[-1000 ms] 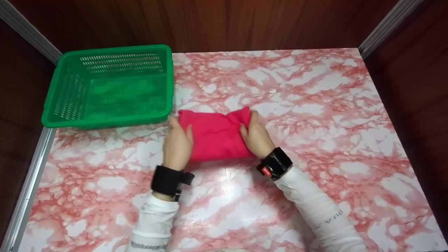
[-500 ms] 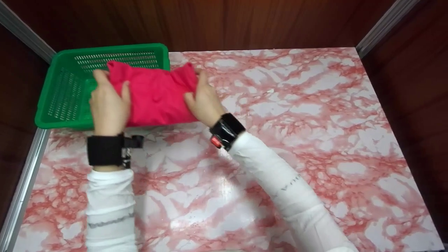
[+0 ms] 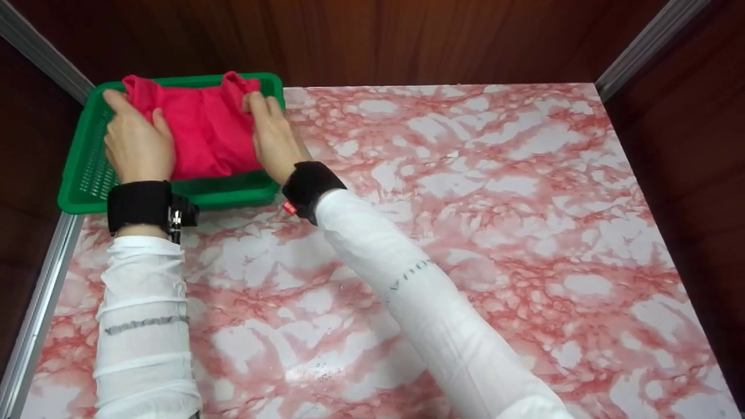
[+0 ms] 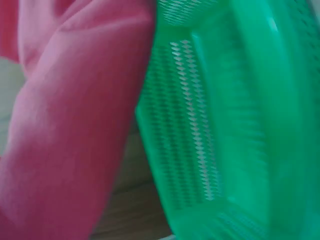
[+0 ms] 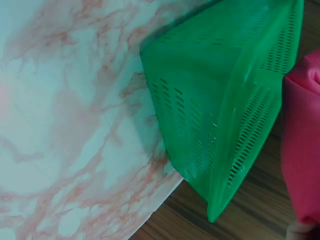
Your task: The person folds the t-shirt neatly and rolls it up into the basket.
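Observation:
A folded bright pink cloth [image 3: 204,128] is held between both hands over the green plastic basket [image 3: 233,195] in the head view. My left hand [image 3: 139,142] grips its left side, thumb on top and the other fingers along the edge. On the opposite side my right hand [image 3: 275,137] holds the right edge, fingers curled at the upper corner. In the left wrist view the pink cloth [image 4: 80,115] hangs beside the basket's slotted wall [image 4: 185,125]. From the right wrist, the cloth [image 5: 305,145] shows at the right, with a fingertip [image 5: 300,230] at its lower end.
The basket stands at the back left corner of a red-and-white marbled table [image 3: 495,233]. Dark wood panels [image 3: 436,41] rise behind and at both sides, with metal strips [image 3: 646,49] at the corners.
Both hands have carried the pink cloth from the middle of the table leftward and away from the body, until it came over the basket. The basket has stayed in its corner.

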